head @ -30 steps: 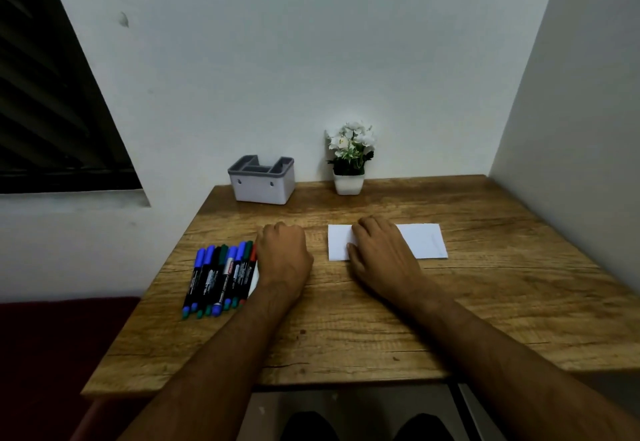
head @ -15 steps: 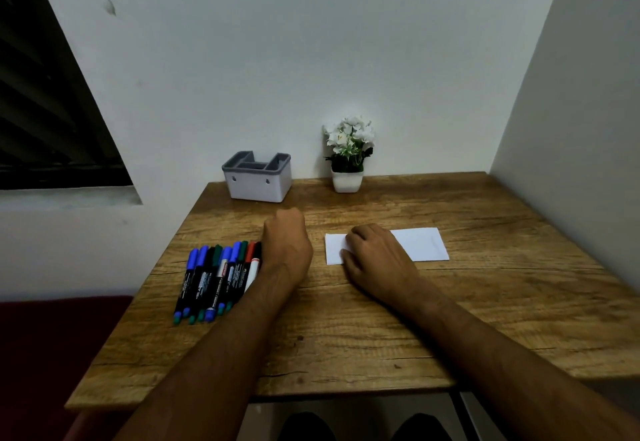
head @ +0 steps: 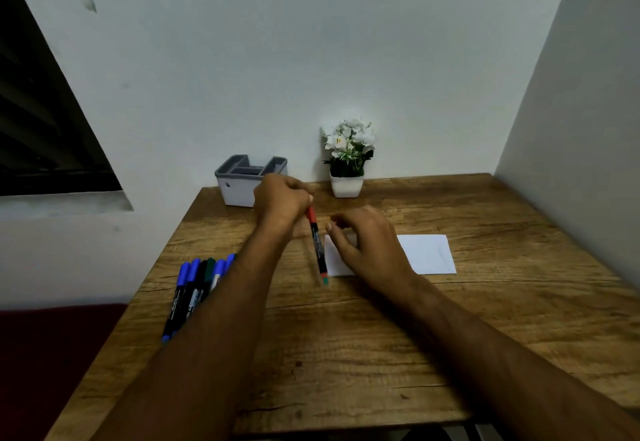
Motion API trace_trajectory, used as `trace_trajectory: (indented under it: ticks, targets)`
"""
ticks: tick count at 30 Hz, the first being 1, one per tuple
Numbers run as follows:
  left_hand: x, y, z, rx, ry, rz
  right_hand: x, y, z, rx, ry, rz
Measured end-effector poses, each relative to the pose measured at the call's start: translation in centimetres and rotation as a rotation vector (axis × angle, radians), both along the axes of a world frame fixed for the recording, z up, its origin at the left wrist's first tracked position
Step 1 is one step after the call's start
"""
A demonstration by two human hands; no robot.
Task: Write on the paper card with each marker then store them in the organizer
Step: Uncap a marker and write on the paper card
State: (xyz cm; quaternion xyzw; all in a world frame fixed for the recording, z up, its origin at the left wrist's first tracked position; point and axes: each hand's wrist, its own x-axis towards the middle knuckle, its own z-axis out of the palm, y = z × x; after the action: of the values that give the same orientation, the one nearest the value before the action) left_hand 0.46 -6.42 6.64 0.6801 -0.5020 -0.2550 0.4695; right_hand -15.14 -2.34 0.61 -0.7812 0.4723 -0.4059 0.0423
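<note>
**Head view: first marker coming up**

Head camera is showing the spare markers (head: 194, 288) lying in a row at the table's (head: 346, 371) left edge, partly behind the left forearm. Further in, the right hand (head: 367, 250) is hovering over the card (head: 426, 253), fingers loosely curled, holding nothing. The left hand (head: 282, 203) is gripping a red-capped marker (head: 317, 243) by its cap end, barrel hanging down. It's looking light, stiff and smooth; better taken mid-barrel for uncapping. Behind sits the organizer (head: 239, 184).
</note>
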Motion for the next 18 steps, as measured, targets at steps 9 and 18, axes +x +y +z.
trace_trajectory:
  ticks: [9,18]
  targets:
    - [-1.4,-1.4,0.0,0.171,0.642,-0.077,2.2,-2.7,1.2,0.233,-0.303,-0.080]
    - [-2.9,-2.3,-0.8,0.299,1.210,-0.090,2.7,-3.5,2.2,0.389,-0.366,-0.109]
